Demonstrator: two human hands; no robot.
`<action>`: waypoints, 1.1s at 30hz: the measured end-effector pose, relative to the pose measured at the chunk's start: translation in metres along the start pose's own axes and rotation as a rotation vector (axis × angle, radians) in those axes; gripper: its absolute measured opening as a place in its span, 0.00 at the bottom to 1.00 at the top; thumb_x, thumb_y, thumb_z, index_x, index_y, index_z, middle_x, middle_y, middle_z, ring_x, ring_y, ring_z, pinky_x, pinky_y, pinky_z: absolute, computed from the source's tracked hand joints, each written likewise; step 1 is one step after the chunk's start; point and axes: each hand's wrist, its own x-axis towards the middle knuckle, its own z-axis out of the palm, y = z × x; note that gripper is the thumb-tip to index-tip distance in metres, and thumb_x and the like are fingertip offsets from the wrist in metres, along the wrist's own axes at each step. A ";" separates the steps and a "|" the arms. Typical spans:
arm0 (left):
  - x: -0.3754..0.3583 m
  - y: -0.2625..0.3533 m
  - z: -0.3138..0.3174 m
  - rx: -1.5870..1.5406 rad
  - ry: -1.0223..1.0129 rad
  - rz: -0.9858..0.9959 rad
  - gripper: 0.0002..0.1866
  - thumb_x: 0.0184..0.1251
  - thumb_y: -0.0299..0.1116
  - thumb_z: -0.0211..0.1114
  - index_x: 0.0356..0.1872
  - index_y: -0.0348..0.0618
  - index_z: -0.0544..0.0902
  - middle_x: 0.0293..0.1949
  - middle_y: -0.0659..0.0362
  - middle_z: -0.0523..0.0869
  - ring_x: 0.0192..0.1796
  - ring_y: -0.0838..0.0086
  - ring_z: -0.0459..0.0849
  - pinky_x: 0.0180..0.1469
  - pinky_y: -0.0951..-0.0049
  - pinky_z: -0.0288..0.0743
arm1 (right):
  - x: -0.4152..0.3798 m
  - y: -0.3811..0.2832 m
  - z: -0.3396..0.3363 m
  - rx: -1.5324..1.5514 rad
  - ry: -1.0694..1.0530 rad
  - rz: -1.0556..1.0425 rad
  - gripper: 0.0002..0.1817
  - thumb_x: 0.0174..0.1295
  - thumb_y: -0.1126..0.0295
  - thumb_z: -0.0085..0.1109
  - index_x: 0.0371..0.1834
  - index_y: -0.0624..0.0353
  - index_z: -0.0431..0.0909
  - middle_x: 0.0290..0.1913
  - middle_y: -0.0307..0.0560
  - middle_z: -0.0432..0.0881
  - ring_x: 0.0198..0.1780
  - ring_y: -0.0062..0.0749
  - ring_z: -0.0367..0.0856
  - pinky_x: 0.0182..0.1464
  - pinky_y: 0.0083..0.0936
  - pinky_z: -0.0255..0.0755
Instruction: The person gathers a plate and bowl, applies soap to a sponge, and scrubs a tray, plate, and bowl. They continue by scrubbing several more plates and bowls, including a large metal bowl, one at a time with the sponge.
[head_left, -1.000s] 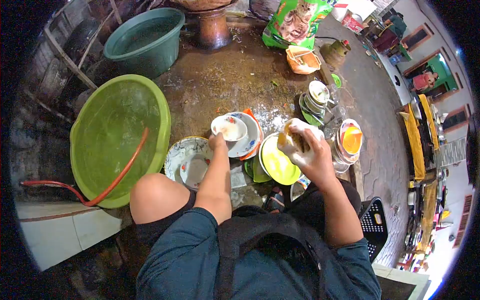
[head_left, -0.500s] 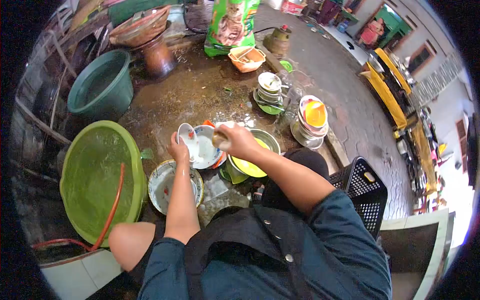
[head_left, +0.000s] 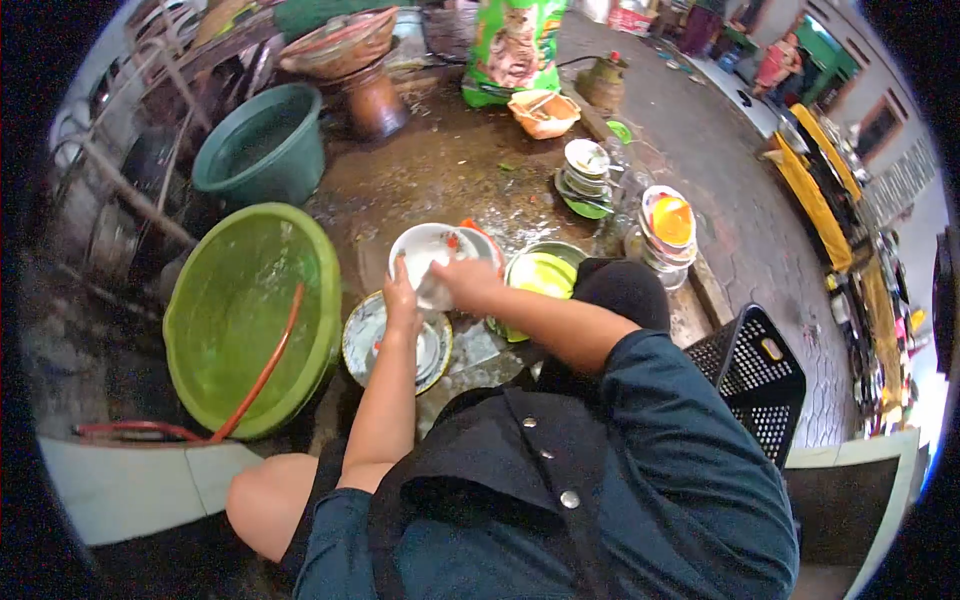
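My left hand [head_left: 403, 302] grips the near left rim of a white bowl [head_left: 418, 243] with red flower decoration, tilted towards me. My right hand [head_left: 474, 284] is closed at the bowl's inner side; the sponge in it is mostly hidden by fingers and blur. Just below, a wide patterned enamel basin [head_left: 358, 345] holds a smaller white bowl [head_left: 427, 350]. An orange-edged dish [head_left: 484, 243] shows partly behind the held bowl. To the right of my right hand, a metal pot [head_left: 575, 253] contains something yellow-green [head_left: 541, 273].
At left stands a green tub [head_left: 180, 345] of water with an orange hose [head_left: 262, 375]; behind it is a dark green bucket [head_left: 215, 165]. Dish stacks [head_left: 585, 180] [head_left: 668, 245] stand right, near a black crate [head_left: 768, 385]. A person [head_left: 778, 65] is far off.
The smaller bowl has gone from my left hand into the patterned basin. My left hand now holds the larger white bowl, with my right hand against it. The view has shifted.
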 end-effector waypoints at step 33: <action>-0.054 0.038 0.045 -0.057 -0.252 -0.290 0.29 0.67 0.54 0.46 0.58 0.42 0.67 0.56 0.54 0.73 0.56 0.65 0.72 0.57 0.62 0.68 | -0.016 -0.010 -0.009 0.112 0.131 0.024 0.31 0.45 0.63 0.60 0.56 0.53 0.63 0.43 0.67 0.72 0.48 0.58 0.74 0.42 0.50 0.70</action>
